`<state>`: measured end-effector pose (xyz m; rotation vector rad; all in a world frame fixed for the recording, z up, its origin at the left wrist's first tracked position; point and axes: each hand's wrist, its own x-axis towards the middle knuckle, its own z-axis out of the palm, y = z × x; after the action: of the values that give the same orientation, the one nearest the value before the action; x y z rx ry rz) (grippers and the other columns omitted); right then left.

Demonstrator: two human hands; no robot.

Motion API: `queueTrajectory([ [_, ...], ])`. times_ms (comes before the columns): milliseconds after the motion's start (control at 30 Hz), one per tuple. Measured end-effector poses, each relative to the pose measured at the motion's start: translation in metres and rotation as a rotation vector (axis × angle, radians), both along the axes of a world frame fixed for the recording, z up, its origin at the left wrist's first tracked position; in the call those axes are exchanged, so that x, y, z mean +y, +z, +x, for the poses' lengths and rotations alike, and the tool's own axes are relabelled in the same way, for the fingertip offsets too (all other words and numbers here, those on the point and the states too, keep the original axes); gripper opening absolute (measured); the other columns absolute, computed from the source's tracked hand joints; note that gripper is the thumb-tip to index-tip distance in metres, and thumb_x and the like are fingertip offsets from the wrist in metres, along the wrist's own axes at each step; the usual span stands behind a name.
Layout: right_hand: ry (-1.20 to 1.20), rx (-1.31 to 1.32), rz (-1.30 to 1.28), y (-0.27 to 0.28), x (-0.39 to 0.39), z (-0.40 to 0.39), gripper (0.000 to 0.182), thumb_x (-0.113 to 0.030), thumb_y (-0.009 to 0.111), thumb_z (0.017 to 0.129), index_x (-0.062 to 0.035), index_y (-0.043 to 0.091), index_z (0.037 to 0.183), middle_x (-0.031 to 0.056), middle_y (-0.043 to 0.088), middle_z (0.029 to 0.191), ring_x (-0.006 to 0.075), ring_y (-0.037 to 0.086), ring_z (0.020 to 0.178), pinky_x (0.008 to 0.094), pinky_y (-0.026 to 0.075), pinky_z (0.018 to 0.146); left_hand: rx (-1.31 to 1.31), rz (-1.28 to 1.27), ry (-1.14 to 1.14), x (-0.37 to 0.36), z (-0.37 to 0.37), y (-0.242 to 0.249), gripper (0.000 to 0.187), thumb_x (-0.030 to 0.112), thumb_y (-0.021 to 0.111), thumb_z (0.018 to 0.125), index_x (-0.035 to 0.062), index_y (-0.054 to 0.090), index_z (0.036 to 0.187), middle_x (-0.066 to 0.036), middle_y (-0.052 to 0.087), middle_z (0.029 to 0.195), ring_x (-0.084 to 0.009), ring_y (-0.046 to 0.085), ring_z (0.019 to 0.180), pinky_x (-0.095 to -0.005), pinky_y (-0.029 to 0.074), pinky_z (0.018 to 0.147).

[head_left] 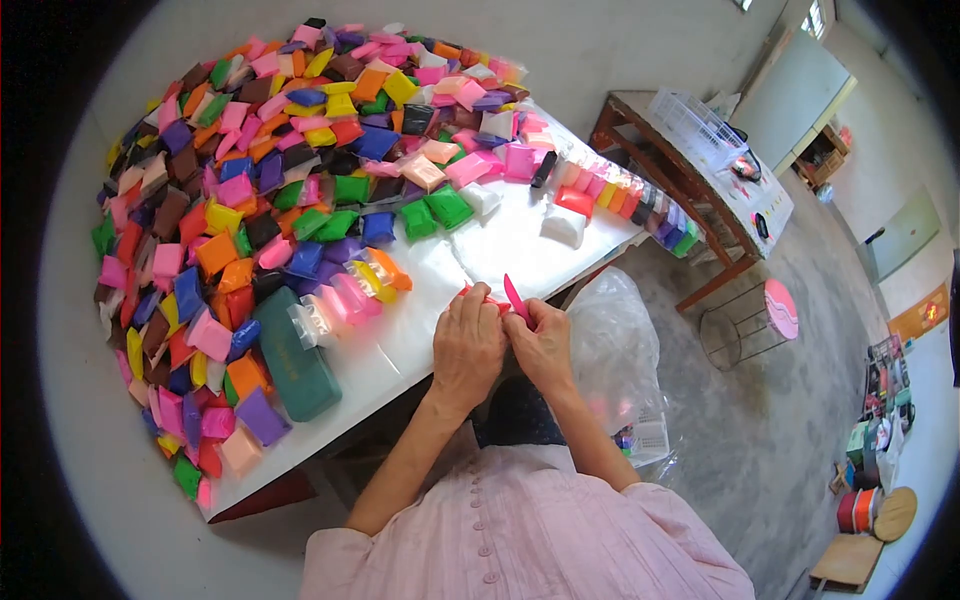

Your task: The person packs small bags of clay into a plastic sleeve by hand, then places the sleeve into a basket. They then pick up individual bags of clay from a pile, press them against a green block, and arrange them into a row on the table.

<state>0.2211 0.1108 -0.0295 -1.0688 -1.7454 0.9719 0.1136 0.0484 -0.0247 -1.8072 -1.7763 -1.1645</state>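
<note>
My left hand [468, 345] is closed, its fingers curled over a small red thing [493, 301] that is mostly hidden; it may be a packet or soft clay. Between the thumb and fingers of my right hand [542, 348] is a pink modelling knife [514, 297], its blade pointing up and away. Both hands are close together at the table's front edge, nearly touching. Past them lies the white-covered table [480, 240]. Left of my hands are a row of pink and clear packets [345, 300] and a dark green case [293, 355].
A big heap of colourful small packets [270, 150] covers the table's left and back. A red packet [574, 200], a white packet [563, 226] and a black object [544, 169] lie at right. A clear plastic bag [615, 325] hangs beside my right arm. A pink-topped stool [781, 309] stands beyond.
</note>
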Motion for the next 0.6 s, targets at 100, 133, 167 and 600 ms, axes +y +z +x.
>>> queueTrajectory([
  [100,-0.004,-0.011,-0.043,0.004,0.001,-0.001,0.026,-0.017,0.062,0.079,0.0086,0.06,0.072,0.0231,0.054,0.059,0.0266,0.055,0.05,0.0393,0.044,0.053,0.028,-0.021,0.006,0.0,0.0,-0.001,0.019,0.008,0.065,0.084,0.0009,0.053,0.097,-0.019,0.058,0.115,-0.0348,0.059,0.1,-0.0438,0.049,0.083],
  [133,-0.017,-0.045,-0.03,0.005,0.002,-0.001,0.027,-0.017,0.061,0.078,0.0086,0.06,0.072,0.024,0.055,0.059,0.0293,0.057,0.051,0.0404,0.045,0.054,0.041,-0.031,-0.004,0.0,0.0,-0.001,0.019,0.008,0.065,0.084,0.0007,0.053,0.097,-0.019,0.058,0.116,-0.0349,0.059,0.1,-0.0437,0.05,0.083],
  [167,-0.03,-0.078,-0.018,0.007,0.003,-0.002,0.027,-0.018,0.061,0.078,0.0085,0.061,0.072,0.0248,0.056,0.06,0.032,0.058,0.052,0.0416,0.045,0.055,0.055,-0.04,-0.014,-0.001,-0.001,0.0,0.02,0.008,0.066,0.083,0.0005,0.053,0.098,-0.02,0.058,0.116,-0.035,0.059,0.1,-0.0436,0.05,0.084],
  [600,-0.079,-0.263,0.069,0.025,0.001,-0.007,0.027,-0.021,0.059,0.077,0.0048,0.063,0.071,0.0247,0.062,0.066,0.0422,0.063,0.063,0.0482,0.05,0.062,0.023,-0.066,-0.074,-0.002,-0.005,0.01,0.022,0.006,0.063,0.081,-0.0031,0.055,0.099,-0.022,0.057,0.117,-0.0347,0.058,0.096,-0.0431,0.051,0.081],
])
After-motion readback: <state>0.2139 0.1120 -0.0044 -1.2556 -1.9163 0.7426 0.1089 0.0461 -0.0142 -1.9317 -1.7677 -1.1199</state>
